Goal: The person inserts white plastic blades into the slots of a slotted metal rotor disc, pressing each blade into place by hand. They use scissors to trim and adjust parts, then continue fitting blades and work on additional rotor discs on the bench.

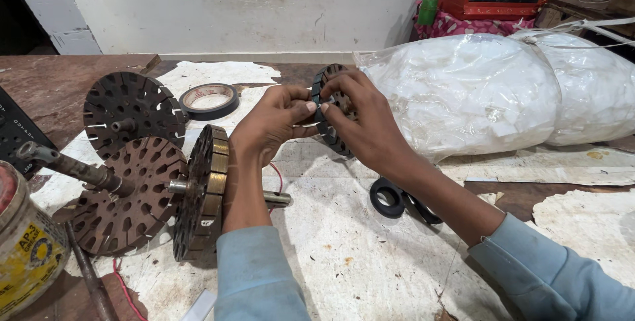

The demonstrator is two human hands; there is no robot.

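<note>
Holding a dark slotted stator core [331, 112] upright above the worktop [344, 248], I have both hands on it: my left hand [274, 126] is curled around its near edge with the thumb and forefinger pinched at a small pale piece on the rim, and my right hand [364, 122] covers its right side, fingertips closed on the same spot. The core sits in the air just in front of a big clear bag of white material [489, 89] lying across the right of the worktop. Under my left forearm a rotor on a shaft [205, 188] lies on its side, touching the torn paper sheet. To its left stand two brown slotted discs [126, 155], and beyond them a roll of black tape [210, 99] lies flat. Two black rings [389, 196] rest beneath my right wrist. A yellow-labelled tin [23, 248] stands at the left edge.
</note>
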